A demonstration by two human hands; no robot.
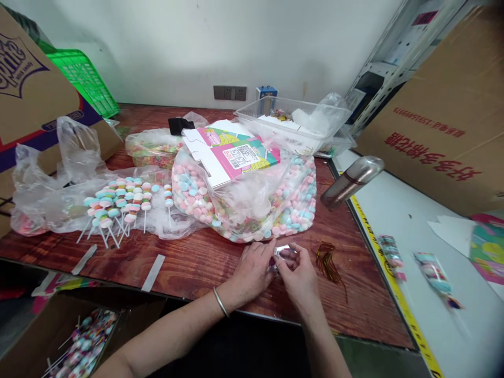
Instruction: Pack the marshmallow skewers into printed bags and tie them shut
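Note:
My left hand (252, 270) and my right hand (300, 274) meet over the front edge of the wooden table (197, 262). Both pinch a small clear plastic wrapper (284, 251) between thumb and fingers. Just behind them lies a big clear bag of pastel candy discs (252, 202). A pile of thin brown twist ties (328, 261) lies right of my right hand. Several candy skewers on white sticks (120, 202) lie on plastic at the left.
A printed flat carton (232, 152) rests on the candy bag. A steel flask (350, 181) lies at the table's right edge. Wrapped candy sticks (431, 273) lie on the white side surface. A cardboard box of finished sticks (74, 341) stands below left. A clear tub (291, 123) is at the back.

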